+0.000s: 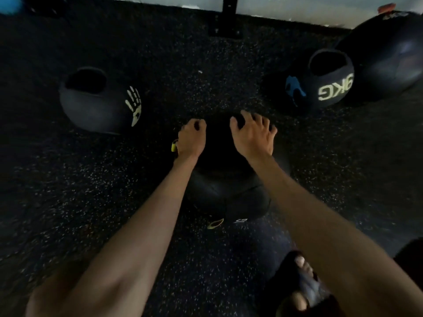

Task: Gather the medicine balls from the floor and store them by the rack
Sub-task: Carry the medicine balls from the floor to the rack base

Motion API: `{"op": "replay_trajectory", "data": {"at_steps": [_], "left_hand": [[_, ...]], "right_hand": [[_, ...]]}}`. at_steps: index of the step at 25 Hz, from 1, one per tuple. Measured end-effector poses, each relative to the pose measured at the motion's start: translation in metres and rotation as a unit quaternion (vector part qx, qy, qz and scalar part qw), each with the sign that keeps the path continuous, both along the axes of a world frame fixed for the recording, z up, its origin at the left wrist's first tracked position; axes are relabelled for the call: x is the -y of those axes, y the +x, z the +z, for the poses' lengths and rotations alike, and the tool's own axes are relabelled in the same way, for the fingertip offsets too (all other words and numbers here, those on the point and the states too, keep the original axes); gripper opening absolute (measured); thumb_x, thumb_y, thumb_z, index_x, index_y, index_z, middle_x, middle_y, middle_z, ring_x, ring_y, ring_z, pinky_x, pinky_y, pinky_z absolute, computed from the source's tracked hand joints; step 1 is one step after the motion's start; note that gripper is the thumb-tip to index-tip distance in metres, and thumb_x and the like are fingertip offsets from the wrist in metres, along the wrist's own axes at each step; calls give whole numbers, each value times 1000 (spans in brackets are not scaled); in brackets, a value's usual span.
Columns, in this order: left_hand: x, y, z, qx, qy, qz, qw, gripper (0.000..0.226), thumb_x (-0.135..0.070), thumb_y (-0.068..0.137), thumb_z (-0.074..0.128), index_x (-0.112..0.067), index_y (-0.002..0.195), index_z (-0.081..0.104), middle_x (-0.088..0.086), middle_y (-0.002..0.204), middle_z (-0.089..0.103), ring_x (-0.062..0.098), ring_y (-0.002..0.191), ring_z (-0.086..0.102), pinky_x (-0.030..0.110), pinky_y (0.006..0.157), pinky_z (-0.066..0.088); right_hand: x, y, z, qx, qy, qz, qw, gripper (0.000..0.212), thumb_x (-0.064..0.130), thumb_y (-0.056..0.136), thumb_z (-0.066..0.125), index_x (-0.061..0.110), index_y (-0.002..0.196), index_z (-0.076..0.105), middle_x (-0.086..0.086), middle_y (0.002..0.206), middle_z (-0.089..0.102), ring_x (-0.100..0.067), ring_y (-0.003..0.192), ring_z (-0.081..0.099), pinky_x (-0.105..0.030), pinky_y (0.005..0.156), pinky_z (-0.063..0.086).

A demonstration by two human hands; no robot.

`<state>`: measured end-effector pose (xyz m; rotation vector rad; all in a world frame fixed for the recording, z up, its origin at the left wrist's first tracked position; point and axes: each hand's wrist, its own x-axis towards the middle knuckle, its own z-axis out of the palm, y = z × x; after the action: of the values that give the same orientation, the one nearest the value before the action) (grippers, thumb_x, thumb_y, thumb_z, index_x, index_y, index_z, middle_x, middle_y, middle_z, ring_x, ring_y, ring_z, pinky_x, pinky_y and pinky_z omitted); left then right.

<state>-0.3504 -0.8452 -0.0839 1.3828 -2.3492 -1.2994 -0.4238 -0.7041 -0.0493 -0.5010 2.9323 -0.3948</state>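
Observation:
A black medicine ball (pixel 223 179) with grip cut-outs lies on the dark speckled floor in the middle. My left hand (pixel 191 139) curls over its left grip and my right hand (pixel 253 133) over its right grip. A second black ball with a white hand print (pixel 98 104) rests to the left. A ball marked "9KG" with a blue print (pixel 320 83) lies at the right, touching a larger black ball (pixel 386 56) behind it.
A black rack post with a floor plate (pixel 225 21) stands at the back wall. A blue object (pixel 9 5) shows in the far left corner. My sandalled foot (pixel 302 280) is at the bottom right. Open floor lies left of my arms.

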Motion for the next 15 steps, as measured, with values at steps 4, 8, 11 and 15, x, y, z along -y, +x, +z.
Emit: {"op": "replay_trajectory", "data": {"at_steps": [4,8,11,15], "left_hand": [[-73,27,4,-53,-110,0,993,67,-70,95,33,-39,154,26,5,163,25,25,151,20,49,121,15],[-111,-14,10,-22,-195,3,981,76,-80,89,30,-47,156,13,6,166,15,24,154,10,54,122,9],[-96,-82,23,35,-221,4,975,74,-80,89,32,-46,154,22,10,163,25,28,152,19,58,121,15],[-60,-155,36,93,-213,18,973,74,-81,87,36,-41,149,38,9,156,39,31,144,33,60,117,23]], "right_hand": [[38,-93,2,81,-42,-26,995,53,49,96,38,17,132,59,-13,134,59,-35,126,50,-54,108,32],[41,-170,-5,117,-132,-43,983,43,35,99,44,7,125,61,-16,126,62,-34,114,60,-36,91,46],[29,-208,-5,106,-189,-14,976,34,27,100,44,6,113,67,-15,112,67,-28,96,64,-29,72,40],[5,-206,1,108,-168,43,979,40,37,103,38,18,132,59,-8,134,60,-26,124,54,-42,105,40]]}}
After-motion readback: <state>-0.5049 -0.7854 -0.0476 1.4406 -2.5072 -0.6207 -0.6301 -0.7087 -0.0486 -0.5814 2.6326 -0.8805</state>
